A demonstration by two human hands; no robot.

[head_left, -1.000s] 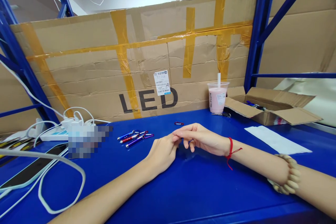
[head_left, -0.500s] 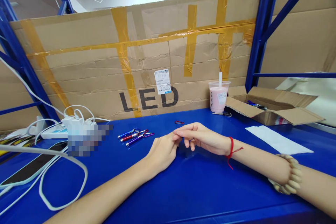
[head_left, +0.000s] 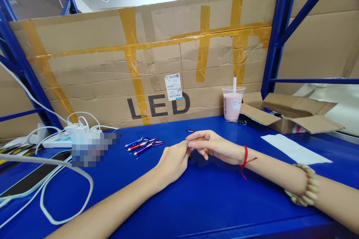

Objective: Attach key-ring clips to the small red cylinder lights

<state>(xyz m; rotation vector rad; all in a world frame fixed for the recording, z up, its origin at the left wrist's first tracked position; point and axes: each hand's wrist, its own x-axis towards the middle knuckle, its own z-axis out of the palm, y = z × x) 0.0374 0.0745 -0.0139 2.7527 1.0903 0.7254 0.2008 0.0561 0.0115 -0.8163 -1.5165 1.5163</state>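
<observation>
My left hand (head_left: 174, 161) is closed, its fingers curled out of sight under the palm side. My right hand (head_left: 215, 146) meets it at the fingertips, thumb and forefinger pressed together over something too small to make out. Just behind the fingertips lies a red carabiner clip (head_left: 191, 130). To the left of my hands are a blue penlight (head_left: 136, 143), a red penlight (head_left: 138, 145) and a purple penlight (head_left: 144, 149), lying side by side with clips at their ends.
A pink drink cup (head_left: 232, 106) stands at the back beside an open cardboard box (head_left: 283, 125). White paper (head_left: 295, 148) lies at right. At left are a phone (head_left: 30, 179), a power strip (head_left: 56, 140) and looped white cables (head_left: 91, 186).
The right fingertips have shifted slightly against my left hand, and the thumb and forefinger sit a little differently. My left hand has hardly moved.
</observation>
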